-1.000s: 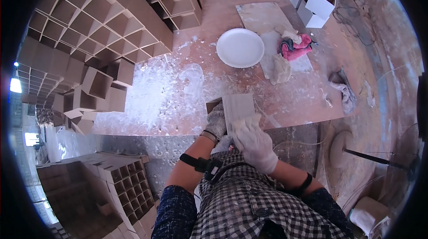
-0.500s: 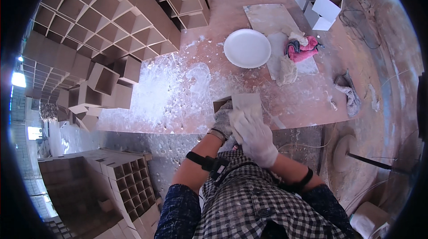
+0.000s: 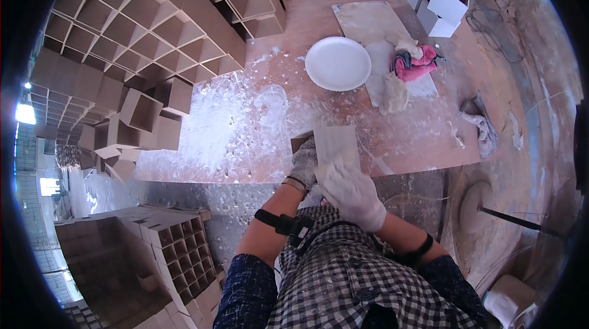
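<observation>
A small pale box (image 3: 337,143), open on its left side, stands at the table's near edge in front of me. My gloved left hand (image 3: 304,162) is closed on its left side, with the fingertips going into the dark opening and hidden there. My right hand (image 3: 353,193), in a whitish glove, lies with its fingers flat against the lower part of the box's broad face. Whether anything thin is under those fingers is hidden. Beyond the box lies a round white plate-like lid (image 3: 338,64).
Stacked open brown boxes (image 3: 141,28) rise at the left. A dusty board (image 3: 368,22) bears a pink cloth (image 3: 417,68). A grey glove (image 3: 483,125) lies right on the reddish table (image 3: 423,139). White boxes (image 3: 445,7) stand far right; more boxes (image 3: 184,258) are stacked lower left.
My right hand has slid down the box's face toward me, baring more of it. My left hand and the box have stayed nearly in place.
</observation>
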The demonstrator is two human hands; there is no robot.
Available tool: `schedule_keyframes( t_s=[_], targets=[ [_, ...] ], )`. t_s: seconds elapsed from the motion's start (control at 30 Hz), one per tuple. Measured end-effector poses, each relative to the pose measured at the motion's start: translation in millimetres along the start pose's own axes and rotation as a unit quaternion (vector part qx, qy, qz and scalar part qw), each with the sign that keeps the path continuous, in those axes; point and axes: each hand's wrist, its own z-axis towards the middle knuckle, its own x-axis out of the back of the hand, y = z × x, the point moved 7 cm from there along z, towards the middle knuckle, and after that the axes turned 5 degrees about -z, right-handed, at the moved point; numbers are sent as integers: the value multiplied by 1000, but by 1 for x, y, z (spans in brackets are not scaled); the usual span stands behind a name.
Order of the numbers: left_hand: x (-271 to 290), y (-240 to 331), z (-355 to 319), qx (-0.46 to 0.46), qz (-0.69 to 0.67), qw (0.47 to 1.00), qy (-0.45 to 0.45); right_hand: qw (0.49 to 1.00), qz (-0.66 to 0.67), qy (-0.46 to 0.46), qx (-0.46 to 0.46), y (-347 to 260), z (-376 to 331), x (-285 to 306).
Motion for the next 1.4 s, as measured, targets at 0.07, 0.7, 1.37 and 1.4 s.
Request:
schedule_keyframes(
  t_s=[0.07,0.7,1.37,1.4],
  targets=[
    [15,21,-8,0,74,996,44,1000,14,-18,18,-12,-38,5],
    [6,-70,8,39,-286,954,81,984,-63,-114,-121,16,-69,5],
    [7,8,18,110,15,993,-38,986,107,90,-88,36,-49,34],
    [3,-18,17,117,14,993,-32,989,95,94,-67,38,-38,46]
  ],
)
